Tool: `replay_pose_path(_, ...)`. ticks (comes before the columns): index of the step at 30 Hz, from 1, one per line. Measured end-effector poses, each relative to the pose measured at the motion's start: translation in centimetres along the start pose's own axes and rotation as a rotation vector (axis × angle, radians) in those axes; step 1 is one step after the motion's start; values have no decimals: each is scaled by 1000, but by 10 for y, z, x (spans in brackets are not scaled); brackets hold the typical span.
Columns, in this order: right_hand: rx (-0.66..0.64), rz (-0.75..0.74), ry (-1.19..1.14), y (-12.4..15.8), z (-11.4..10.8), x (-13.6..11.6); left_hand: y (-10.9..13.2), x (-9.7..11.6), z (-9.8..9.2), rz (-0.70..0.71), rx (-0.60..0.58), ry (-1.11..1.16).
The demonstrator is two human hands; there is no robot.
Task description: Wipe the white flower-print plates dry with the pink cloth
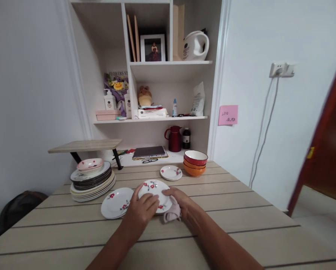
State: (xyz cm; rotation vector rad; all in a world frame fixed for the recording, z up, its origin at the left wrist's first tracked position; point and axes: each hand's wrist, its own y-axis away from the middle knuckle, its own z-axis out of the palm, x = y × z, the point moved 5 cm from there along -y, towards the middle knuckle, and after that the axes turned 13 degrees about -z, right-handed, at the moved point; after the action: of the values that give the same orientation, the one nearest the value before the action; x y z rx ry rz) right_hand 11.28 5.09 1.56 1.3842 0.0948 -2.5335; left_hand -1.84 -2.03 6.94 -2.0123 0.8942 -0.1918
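The left hand (144,204) grips a flowered plate (159,188) at the lower centre of the frame, its fingers lying across the face. The right hand (183,202) is closed on a pale cloth (172,214) at the plate's right edge, with the thumb over the rim; how the fingers lie underneath is hidden. The step in hand looks like wiping the plate. To do it well, the left hand would best keep a firm hold near the rim and turn the plate little by little, while the right hand folds the cloth over the edge so that both faces are rubbed at once. Keeping the plate low over the surface (235,232) would soften any slip, and care seems due at the left, where other flowered plates (113,204) lie just beside it.

As for writing, "FLOWERS ST" can be read on the bouquet (118,86) at the upper left, its remainder cut off by the shelf upright. The pink note (228,115) on the wall, right of centre, carries handwriting: perhaps "250" on top, the line below unclear. Labels on the pump bottle (109,100), the white pack (152,113), the white jug (196,45) and the dark bottle (186,138) are too small to read.
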Motion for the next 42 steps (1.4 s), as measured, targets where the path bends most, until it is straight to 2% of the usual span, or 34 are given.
replay_pose_path(1, 59, -11, -8, -4, -7, -2, -4, -4, 5, -64, -35, 4)
replay_pose_path(3, 152, -40, -16, -12, -22, -7, -8, -16, 13, -282, -67, 51)
replay_pose_path(5, 250, -73, -28, -17, -37, -13, -4, -30, 17, -552, -44, 163)
replay_pose_path(7, 330, -104, -47, -18, -49, -20, 8, -40, 24, -754, -87, 329)
replay_pose_path(10, 375, -140, -87, -16, -56, -29, 30, -47, 47, -859, -404, 547)
replay_pose_path(11, 373, -148, -100, -15, -55, -31, 36, -49, 51, -871, -426, 589)
replay_pose_path(14, 341, -165, -116, -11, -48, -34, 49, -62, 57, -1013, -314, 665)
replay_pose_path(16, 301, -195, -116, -9, -40, -34, 51, -65, 59, -1167, -252, 836)
replay_pose_path(18, 252, -239, -116, -7, -32, -34, 46, -62, 62, -1381, -204, 1177)
replay_pose_path(20, 189, -296, -108, -5, -24, -33, 33, -49, 64, -1568, -139, 1698)
replay_pose_path(22, 123, -350, -89, -4, -16, -33, 11, -34, 59, -1571, -54, 1999)
replay_pose_path(24, 48, -393, -62, -3, -10, -32, -11, -17, 57, -1443, -91, 2208)
replay_pose_path(26, -19, -418, -8, -1, -6, -31, -22, -5, 58, -1329, -15, 2329)
replay_pose_path(27, -39, -421, 39, -1, -6, -30, -22, -3, 62, -1340, 40, 2336)
replay_pose_path(30, -52, -391, 227, -2, -8, -23, -4, 3, 83, -1585, -1, 2271)
replay_pose_path(32, -31, -385, 317, -5, -12, -20, 9, -4, 90, -1695, 111, 2201)
replay_pose_path(34, 73, -393, 343, -8, -20, -20, 17, -13, 93, -1689, 200, 2180)
replay_pose_path(36, 250, -401, 321, -10, -33, -25, 24, -22, 94, -1703, 278, 2138)
replay_pose_path(39, 380, -531, 222, -8, -44, -41, 33, -32, 95, -1765, 363, 2066)
replay_pose_path(42, 315, -689, 204, -2, -39, -53, 35, -30, 96, -1753, 361, 2090)
